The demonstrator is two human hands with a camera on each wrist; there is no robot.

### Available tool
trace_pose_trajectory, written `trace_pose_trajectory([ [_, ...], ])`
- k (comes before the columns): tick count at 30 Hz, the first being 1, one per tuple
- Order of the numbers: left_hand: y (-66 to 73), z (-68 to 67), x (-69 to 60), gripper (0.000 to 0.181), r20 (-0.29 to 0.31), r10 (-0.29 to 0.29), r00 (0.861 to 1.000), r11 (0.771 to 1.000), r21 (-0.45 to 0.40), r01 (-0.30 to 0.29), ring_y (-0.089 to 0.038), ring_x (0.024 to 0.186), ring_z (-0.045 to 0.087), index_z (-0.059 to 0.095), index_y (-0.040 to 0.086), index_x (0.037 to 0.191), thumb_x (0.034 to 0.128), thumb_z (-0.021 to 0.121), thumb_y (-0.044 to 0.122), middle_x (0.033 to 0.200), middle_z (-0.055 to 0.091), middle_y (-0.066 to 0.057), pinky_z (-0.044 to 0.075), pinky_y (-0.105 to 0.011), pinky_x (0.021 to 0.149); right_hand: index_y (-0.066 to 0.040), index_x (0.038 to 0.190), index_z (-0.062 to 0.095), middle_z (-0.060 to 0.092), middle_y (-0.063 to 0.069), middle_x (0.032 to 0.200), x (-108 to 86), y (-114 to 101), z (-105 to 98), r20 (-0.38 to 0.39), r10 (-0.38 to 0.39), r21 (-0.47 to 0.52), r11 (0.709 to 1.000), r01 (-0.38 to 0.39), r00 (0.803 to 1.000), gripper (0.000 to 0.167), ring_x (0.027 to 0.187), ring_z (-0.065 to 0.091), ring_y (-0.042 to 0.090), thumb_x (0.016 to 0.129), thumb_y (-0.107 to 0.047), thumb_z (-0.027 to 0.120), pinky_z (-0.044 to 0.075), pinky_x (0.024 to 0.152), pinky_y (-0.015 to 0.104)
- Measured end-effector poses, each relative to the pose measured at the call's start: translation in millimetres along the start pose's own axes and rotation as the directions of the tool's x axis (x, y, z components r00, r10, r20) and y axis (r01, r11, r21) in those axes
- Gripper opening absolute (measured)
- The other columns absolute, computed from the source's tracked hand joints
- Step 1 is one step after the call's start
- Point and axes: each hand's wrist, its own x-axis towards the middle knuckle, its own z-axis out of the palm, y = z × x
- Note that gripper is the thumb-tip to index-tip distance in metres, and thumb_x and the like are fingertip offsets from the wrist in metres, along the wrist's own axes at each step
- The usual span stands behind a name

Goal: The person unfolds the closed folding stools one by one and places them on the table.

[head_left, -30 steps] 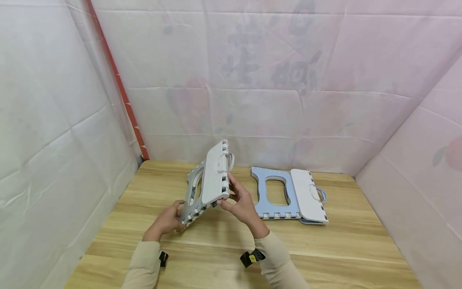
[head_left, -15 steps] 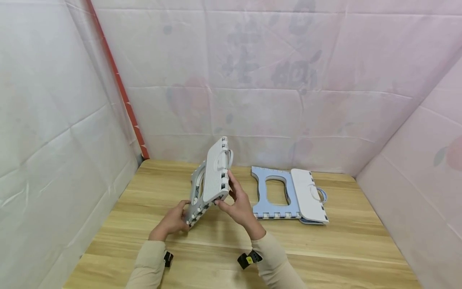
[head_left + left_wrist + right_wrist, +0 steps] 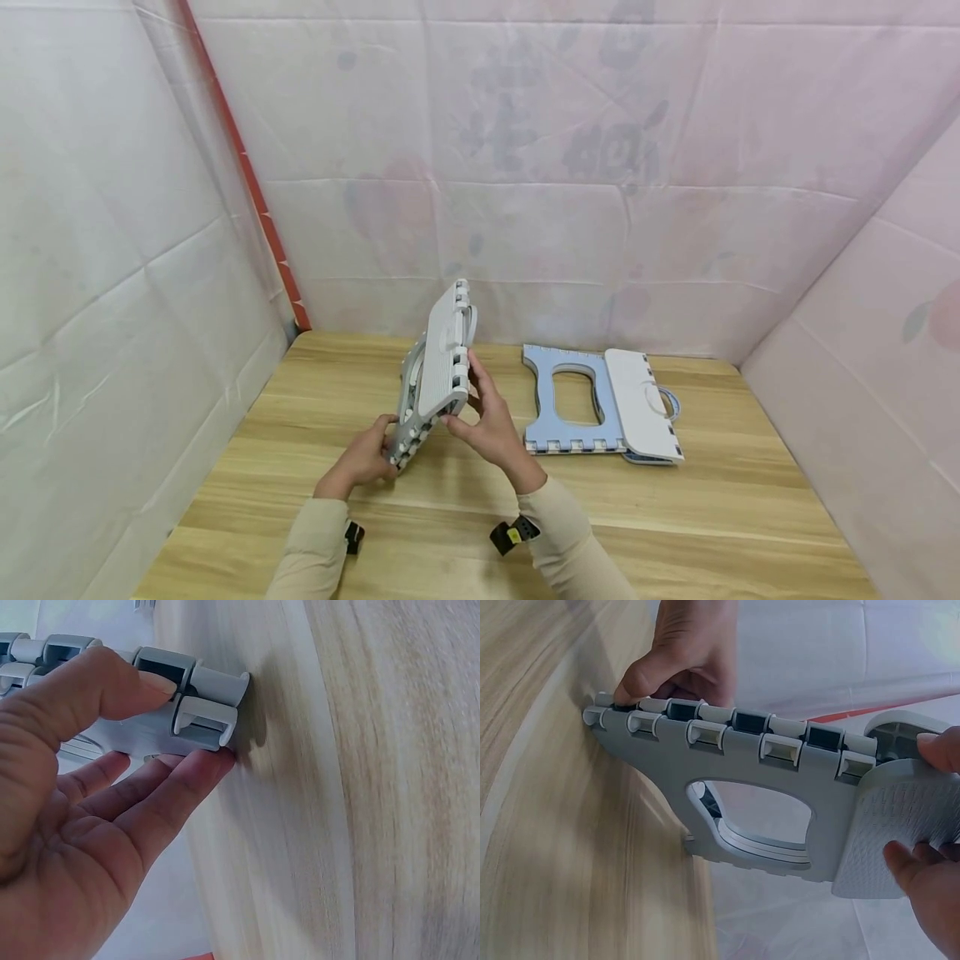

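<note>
A folded grey stool with a light ribbed top [image 3: 444,354] leans tilted on the table left of centre. My left hand [image 3: 363,457] pinches its lower leg end; in the left wrist view the thumb lies over the hinges [image 3: 161,664] and the fingers are beneath. With my right hand [image 3: 495,427] I grip the near edge of the top, thumb in front and fingers behind. The right wrist view shows the grey leg frame [image 3: 660,761] with its oval opening, and the textured top [image 3: 892,825] between the right thumb and fingers.
A second folded stool, blue with a white top [image 3: 640,406], lies flat on the wooden table [image 3: 675,533] to the right, its loop handle pointing right. Pale sheets [image 3: 525,225] hang behind and at both sides, with a red strip [image 3: 247,171] at the back left.
The grey stool has turned a little more upright, its top edge shifting slightly left. My left hand has moved slightly right and my right hand slightly left, both still gripping it.
</note>
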Motion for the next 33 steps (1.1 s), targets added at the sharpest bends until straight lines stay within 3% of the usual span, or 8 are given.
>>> trace_pose_trajectory([
  [8,-1.4,2.3,-0.1,0.09,0.006,0.026,1.0,1.0,-0.003,-0.026,-0.021,0.077,0.057,0.038,-0.001,0.134,0.0526,0.074,-0.009,0.092,0.063,-0.013,0.048,-0.035,0.066,0.008,0.144,0.014,0.027,0.03,0.141,2.8,2.5,-2.2,0.012,0.024,0.023,0.999,-0.024,1.0,0.088,0.123,0.035,0.045,0.073,0.019,0.064,0.038,0.09,0.055],
  [15,-1.3,3.7,2.6,0.089,-0.026,0.049,0.998,0.999,0.019,-0.049,-0.022,0.076,0.052,0.041,-0.003,0.133,0.0516,0.075,-0.01,0.085,0.053,-0.007,0.045,-0.034,0.067,0.006,0.144,0.015,0.024,0.028,0.143,6.5,5.7,-4.3,0.039,0.034,0.048,0.998,-0.036,0.999,0.088,0.125,0.035,0.043,0.074,0.018,0.066,0.039,0.091,0.053],
  [27,0.3,5.5,4.2,0.09,-0.018,-0.01,1.0,1.0,0.018,0.011,-0.018,0.076,0.056,0.038,-0.004,0.135,0.0542,0.076,-0.011,0.087,0.056,-0.006,0.048,-0.034,0.067,0.009,0.143,0.017,0.025,0.029,0.142,13.6,3.2,2.1,0.057,0.022,0.047,0.999,-0.024,0.998,0.086,0.124,0.034,0.046,0.073,0.02,0.065,0.038,0.092,0.054],
  [33,1.5,2.0,4.0,0.089,-0.011,-0.009,1.0,1.0,-0.021,0.008,-0.02,0.079,0.058,0.037,-0.004,0.136,0.0563,0.075,-0.013,0.089,0.056,-0.008,0.049,-0.036,0.068,0.006,0.144,0.02,0.028,0.027,0.142,17.8,1.5,2.6,0.07,0.026,0.018,0.999,-0.028,0.997,0.086,0.125,0.034,0.042,0.074,0.015,0.068,0.038,0.094,0.05],
])
